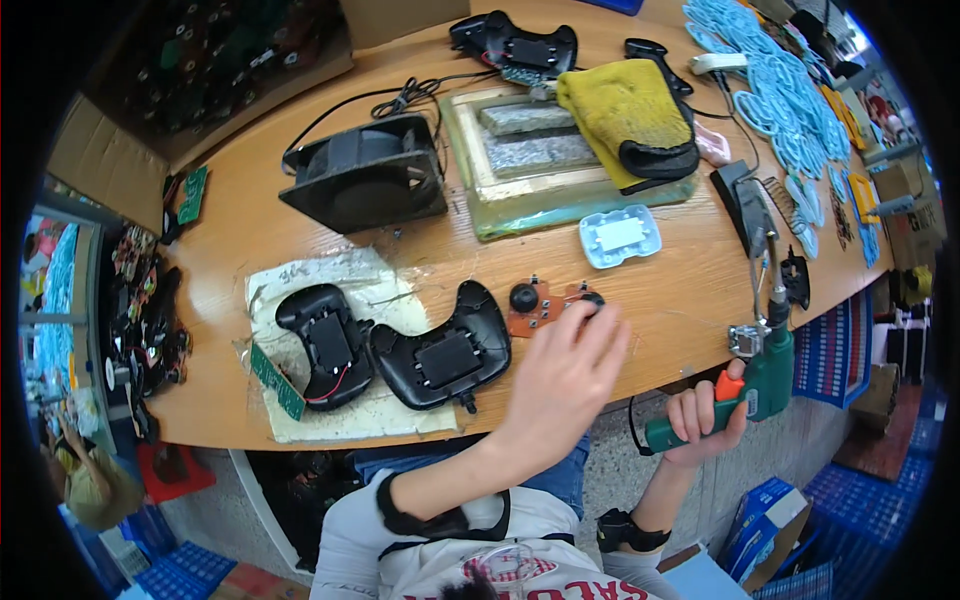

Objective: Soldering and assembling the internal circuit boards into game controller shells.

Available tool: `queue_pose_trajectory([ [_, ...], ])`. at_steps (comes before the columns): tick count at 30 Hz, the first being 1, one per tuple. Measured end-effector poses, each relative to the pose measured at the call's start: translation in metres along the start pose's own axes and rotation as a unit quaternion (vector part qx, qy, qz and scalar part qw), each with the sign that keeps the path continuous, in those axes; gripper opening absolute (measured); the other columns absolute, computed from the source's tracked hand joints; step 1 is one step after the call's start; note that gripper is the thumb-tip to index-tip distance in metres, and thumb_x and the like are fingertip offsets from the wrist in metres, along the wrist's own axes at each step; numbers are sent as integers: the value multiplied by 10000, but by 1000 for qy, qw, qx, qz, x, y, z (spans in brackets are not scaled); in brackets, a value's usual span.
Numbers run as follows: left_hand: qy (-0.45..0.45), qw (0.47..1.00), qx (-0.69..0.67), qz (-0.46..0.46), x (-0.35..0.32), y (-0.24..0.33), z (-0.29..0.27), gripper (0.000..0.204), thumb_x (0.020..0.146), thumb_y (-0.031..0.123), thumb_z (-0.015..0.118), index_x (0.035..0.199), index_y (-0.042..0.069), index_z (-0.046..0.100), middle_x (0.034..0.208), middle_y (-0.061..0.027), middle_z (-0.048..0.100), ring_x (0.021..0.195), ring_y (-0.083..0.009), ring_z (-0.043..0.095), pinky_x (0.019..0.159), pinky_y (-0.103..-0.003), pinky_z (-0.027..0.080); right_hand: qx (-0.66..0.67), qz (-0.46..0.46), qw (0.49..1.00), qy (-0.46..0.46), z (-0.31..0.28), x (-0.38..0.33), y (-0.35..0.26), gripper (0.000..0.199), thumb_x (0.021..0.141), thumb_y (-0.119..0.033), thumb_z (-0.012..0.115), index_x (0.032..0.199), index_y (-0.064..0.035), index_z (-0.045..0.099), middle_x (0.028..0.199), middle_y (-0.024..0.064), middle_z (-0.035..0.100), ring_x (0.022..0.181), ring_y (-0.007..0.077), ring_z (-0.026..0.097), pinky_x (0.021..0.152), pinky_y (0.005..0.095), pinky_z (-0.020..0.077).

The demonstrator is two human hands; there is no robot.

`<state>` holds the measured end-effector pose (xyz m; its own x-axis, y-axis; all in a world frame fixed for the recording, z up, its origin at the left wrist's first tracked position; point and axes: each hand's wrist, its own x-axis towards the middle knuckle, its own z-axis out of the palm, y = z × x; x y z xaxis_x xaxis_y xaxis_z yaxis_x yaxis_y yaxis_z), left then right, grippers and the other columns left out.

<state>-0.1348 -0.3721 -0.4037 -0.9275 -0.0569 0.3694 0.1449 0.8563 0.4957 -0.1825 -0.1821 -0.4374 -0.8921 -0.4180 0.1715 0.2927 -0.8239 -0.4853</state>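
Note:
My left hand (pixel 563 375) reaches over the table edge, and its fingertips rest on the right end of a small orange circuit board (pixel 535 308) that carries two black thumbsticks. Left of the board, two black gamepad shell halves (pixel 325 340) (pixel 445 352) lie open side up on a white sheet (pixel 340 275). A green circuit strip (pixel 276 381) lies at the sheet's left edge. My right hand (pixel 705 415) grips a green soldering gun (pixel 755 380) with an orange trigger, its tip pointing up over the table edge.
A black fan (pixel 365 180) and a tray with stone blocks (pixel 500 205) stand behind. A yellow cloth (pixel 625 105), a pale blue plastic piece (pixel 620 236), a black gamepad (pixel 515 45), a heap of pale blue parts (pixel 780 90) and a wire stand (pixel 750 200) are also on the table.

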Motion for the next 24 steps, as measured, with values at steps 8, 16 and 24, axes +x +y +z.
queue_pose_trajectory([
  [8,6,1000,-9,-1,3,-6,27,288,657,70,571,935,13,618,1104,-119,531,1037,-256,480,739,-329,431,-21,4,1000,-7,-8,1,-3,305,921,-293,458,1110,-89,332,525,-9,390,383,70,382,375,201,365],
  [16,31,998,-48,17,7,-2,34,254,659,102,562,897,22,603,1004,-75,572,981,-214,515,737,-303,413,-17,2,1000,-16,-8,3,1,298,926,-293,451,1125,-103,338,531,-10,393,384,66,378,371,192,365],
  [24,95,923,-361,-98,-12,1,19,141,759,-19,634,896,-16,600,779,-104,626,686,-217,605,652,-291,474,-14,3,1000,-25,0,8,1,284,924,-265,459,1125,-100,343,521,-16,387,379,56,380,377,181,366],
])
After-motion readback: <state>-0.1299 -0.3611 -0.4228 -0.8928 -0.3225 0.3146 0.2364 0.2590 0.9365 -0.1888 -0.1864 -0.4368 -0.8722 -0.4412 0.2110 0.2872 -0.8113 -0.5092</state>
